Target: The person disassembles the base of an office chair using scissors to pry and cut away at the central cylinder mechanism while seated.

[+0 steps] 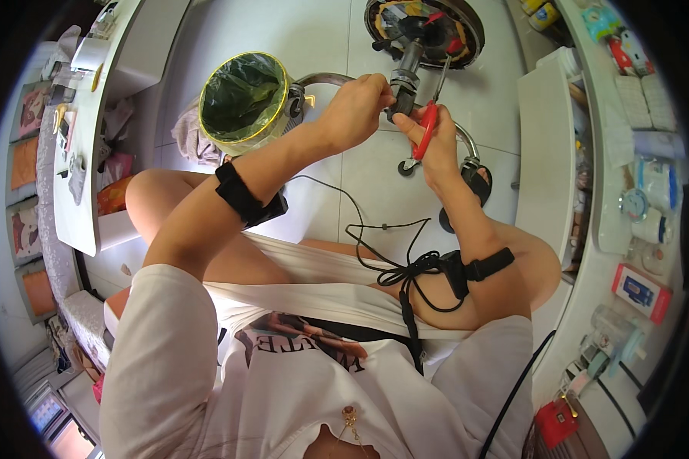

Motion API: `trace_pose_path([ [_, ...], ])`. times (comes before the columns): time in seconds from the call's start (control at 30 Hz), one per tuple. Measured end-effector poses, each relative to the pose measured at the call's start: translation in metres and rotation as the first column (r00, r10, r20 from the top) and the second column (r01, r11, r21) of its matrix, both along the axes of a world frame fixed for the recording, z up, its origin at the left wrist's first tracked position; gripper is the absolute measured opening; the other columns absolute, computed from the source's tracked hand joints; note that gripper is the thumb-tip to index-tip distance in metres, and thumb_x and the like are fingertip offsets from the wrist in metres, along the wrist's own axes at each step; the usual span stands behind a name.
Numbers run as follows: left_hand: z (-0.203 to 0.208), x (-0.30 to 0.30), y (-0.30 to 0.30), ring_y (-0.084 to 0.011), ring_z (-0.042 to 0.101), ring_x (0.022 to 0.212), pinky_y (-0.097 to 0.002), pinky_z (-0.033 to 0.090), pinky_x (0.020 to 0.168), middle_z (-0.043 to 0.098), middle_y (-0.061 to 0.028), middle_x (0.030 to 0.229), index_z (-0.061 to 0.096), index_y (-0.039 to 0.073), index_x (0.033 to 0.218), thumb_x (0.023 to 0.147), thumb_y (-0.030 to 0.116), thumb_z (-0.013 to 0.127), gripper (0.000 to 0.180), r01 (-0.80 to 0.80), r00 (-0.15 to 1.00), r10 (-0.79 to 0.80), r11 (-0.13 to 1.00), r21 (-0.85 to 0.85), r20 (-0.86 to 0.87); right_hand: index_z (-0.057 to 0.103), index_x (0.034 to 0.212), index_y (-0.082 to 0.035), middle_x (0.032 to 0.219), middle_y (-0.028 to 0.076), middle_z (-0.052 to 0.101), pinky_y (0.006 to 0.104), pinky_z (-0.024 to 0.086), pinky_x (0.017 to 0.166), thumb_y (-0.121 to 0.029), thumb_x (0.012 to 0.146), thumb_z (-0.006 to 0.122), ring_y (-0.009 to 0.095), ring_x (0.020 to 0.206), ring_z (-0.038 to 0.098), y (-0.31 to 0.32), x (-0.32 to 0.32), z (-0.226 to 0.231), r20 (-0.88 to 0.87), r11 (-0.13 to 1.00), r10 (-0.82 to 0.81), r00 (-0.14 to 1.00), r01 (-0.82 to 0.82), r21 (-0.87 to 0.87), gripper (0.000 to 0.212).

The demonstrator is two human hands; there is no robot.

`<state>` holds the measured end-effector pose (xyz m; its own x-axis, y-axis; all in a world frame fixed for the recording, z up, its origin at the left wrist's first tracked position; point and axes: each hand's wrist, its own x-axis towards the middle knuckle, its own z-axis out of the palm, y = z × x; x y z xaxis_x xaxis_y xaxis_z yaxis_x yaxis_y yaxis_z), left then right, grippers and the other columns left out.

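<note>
A stool with a round seat [467,34] lies tipped over on the floor, its underside facing me. From the seat a metal column [408,63] runs toward me to a black collar [402,98]. My left hand [360,111] is closed, its fingertips against the side of the collar; anything pinched in them is hidden. In my right hand [439,153] is a red-handled tool [427,131], its slim metal shaft pointing away toward the seat. My right thumb and fingertips are close to the collar's near end.
Chrome stool legs with casters [407,167] curve around both hands. To the left stands a lined bin [245,99] beside a crumpled cloth [195,136]. A coiled black cable [406,268] hangs from my right armband. White cabinets [547,153] flank the tiled floor.
</note>
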<state>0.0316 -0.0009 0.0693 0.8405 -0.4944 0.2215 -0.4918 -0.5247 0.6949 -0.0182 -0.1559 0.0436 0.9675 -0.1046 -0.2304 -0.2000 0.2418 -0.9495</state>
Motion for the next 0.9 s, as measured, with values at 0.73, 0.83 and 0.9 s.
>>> trace_pose_path([
  [0.73,0.025,0.018,-0.003,-0.0360,0.054,0.069,-0.0389,0.044,0.064,0.055,-0.0154,0.079,0.056,0.002,0.082,0.070,-0.001,0.053,0.013,0.135,0.985,-0.108,0.969,0.207,-0.137,0.045,0.081,-0.007,0.066,0.001,0.052,0.0189,0.029,0.043,-0.023,0.077,0.072,0.005,0.049,0.040,0.011,0.000,-0.007,0.207,0.949,-0.130,0.970,0.182,-0.257,0.031],
  [0.83,0.023,0.019,-0.005,-0.0356,0.053,0.067,-0.0391,0.043,0.062,0.054,-0.0147,0.077,0.055,0.003,0.083,0.070,-0.002,0.053,0.014,0.133,0.991,-0.128,0.973,0.186,-0.040,0.046,0.078,-0.008,0.067,0.001,0.054,0.0188,0.029,0.043,-0.025,0.077,0.071,0.006,0.048,0.039,0.003,0.005,0.006,-0.094,0.978,-0.117,0.989,0.131,0.163,0.030],
  [0.9,0.025,0.019,-0.010,-0.0341,0.052,0.069,-0.0385,0.043,0.063,0.053,-0.0140,0.077,0.054,0.002,0.084,0.069,-0.002,0.054,0.015,0.145,0.981,-0.172,0.955,0.259,0.087,0.044,0.080,-0.007,0.068,0.002,0.052,0.0196,0.027,0.041,-0.029,0.075,0.073,0.006,0.047,0.037,-0.002,0.008,-0.001,-0.111,0.964,-0.059,0.992,0.086,0.251,0.037],
])
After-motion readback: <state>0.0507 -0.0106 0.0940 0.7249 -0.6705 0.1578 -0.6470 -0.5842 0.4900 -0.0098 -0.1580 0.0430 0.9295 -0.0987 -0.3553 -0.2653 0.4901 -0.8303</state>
